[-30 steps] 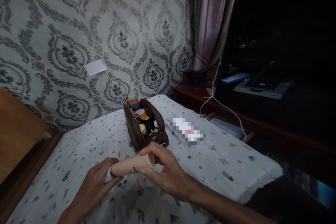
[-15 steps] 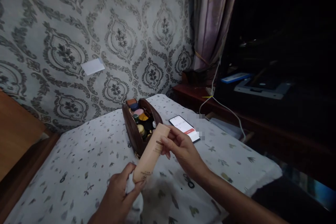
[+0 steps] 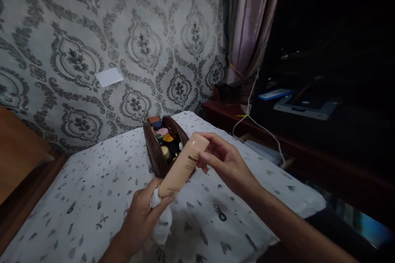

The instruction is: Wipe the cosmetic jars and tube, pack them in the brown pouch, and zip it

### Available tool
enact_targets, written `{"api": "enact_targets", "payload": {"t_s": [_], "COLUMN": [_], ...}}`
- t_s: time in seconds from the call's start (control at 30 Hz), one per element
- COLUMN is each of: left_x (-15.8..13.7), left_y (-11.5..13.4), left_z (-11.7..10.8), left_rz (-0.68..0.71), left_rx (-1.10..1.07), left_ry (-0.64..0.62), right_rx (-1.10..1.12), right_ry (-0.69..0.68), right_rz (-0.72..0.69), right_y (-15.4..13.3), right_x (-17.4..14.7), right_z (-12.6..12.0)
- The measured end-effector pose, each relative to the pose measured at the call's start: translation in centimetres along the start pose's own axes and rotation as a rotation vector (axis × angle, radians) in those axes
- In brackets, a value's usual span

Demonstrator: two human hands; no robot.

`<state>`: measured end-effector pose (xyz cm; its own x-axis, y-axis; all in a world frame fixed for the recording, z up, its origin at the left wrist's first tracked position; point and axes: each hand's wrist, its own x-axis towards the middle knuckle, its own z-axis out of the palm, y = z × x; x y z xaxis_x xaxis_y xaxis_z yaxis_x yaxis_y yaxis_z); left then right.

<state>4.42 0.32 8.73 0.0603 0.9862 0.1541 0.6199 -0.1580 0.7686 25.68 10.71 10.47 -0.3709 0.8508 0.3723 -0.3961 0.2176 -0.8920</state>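
Observation:
A beige cosmetic bottle (image 3: 182, 170) with small dark print is held tilted above the bed, its capped end up and to the right. My left hand (image 3: 140, 213) is closed round its lower end, with a white cloth (image 3: 163, 224) bunched in the same grip and hanging below. Near the cap, my right hand (image 3: 226, 162) grips the bottle between thumb and fingers. Just behind the bottle stands an unzipped brown toiletry bag (image 3: 152, 148), filled with several bottles and jars, among them a yellow-capped one (image 3: 168, 137).
The bag rests on a white patterned bedsheet (image 3: 101, 181) against a papered wall (image 3: 142, 45). On the right are a dark red wooden ledge (image 3: 216, 109), a white cable (image 3: 265, 129) and a large dark screen (image 3: 324, 41). A brown wooden panel (image 3: 21, 152) borders the left.
Both hands have raised the bottle slightly and turned it, so its rounded cap end shows more. The phone seen earlier behind my right hand no longer shows.

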Motion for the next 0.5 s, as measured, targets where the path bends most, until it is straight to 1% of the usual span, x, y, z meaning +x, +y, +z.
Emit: {"api": "enact_targets", "payload": {"t_s": [0.07,0.17,0.23,0.27,0.33,0.4,0.5], "left_x": [0.2,1.1,2.1,2.5,3.4,3.8,3.6], "left_y": [0.6,1.5,2.0,2.2,2.5,2.6,2.4], "left_z": [0.4,1.0,1.3,1.4,1.5,1.5,1.3], "left_rz": [-0.05,-0.133,-0.137,-0.126,-0.103,-0.086,-0.082], "left_rx": [-0.063,-0.163,-0.199,-0.206,-0.218,-0.263,-0.326], "left_ry": [0.055,0.151,0.19,0.199,0.195,0.16,0.131], "right_rx": [-0.019,-0.117,-0.159,-0.162,-0.149,-0.154,-0.234], "right_ry": [-0.014,-0.117,-0.177,-0.183,-0.145,-0.075,-0.007], "right_rz": [0.023,0.061,0.082,0.09,0.1,0.113,0.116], "right_y": [0.6,1.7,2.2,2.3,2.5,2.5,2.4], "right_x": [-0.1,-0.2,0.1,0.4,1.5,3.0,5.5], "right_z": [0.9,2.5,3.3,3.6,3.8,3.6,2.8]}}
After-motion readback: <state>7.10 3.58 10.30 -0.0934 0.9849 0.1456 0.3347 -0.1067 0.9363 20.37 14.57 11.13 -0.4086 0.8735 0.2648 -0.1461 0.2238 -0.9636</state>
